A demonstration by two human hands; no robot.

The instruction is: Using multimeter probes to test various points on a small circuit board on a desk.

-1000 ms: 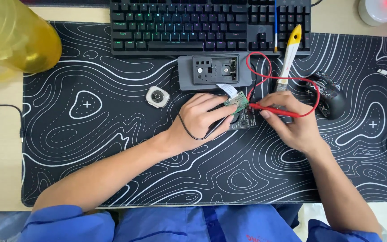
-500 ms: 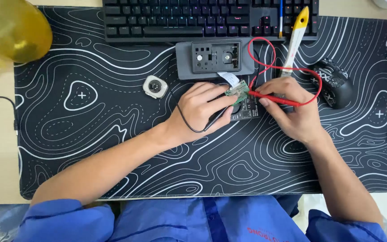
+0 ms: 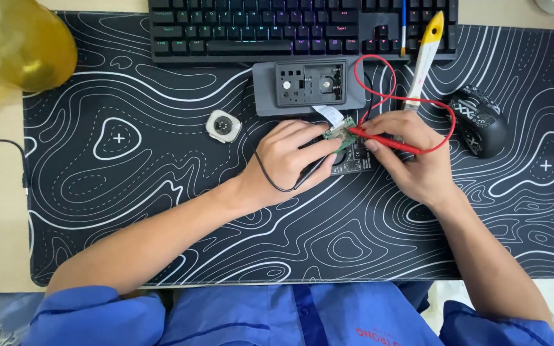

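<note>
A small green circuit board lies on the black desk mat, a soft sheet printed with white contour lines, just near of a grey rectangular tray. The tray's dark inner panel holds a few tiny parts, among them a round silvery one that looks like a coin cell, though the view is too small to be sure. The left hand is curled around a thin black probe, fingertips pressed at the board's left edge, with a black lead looping out under the wrist. The right hand pinches a slim red probe, its tip touching the far end of the board; its red wire arcs far and right in a wide loop. A white ribbon cable runs between tray and board. Left of the hands sits a small rounded-square watch body, pale metal with a dark centre. A yellow and white tool lies tilted across the dark keyboard; a glossy black mouse rests to the right. A translucent yellow bottle stands at the far left corner.
</note>
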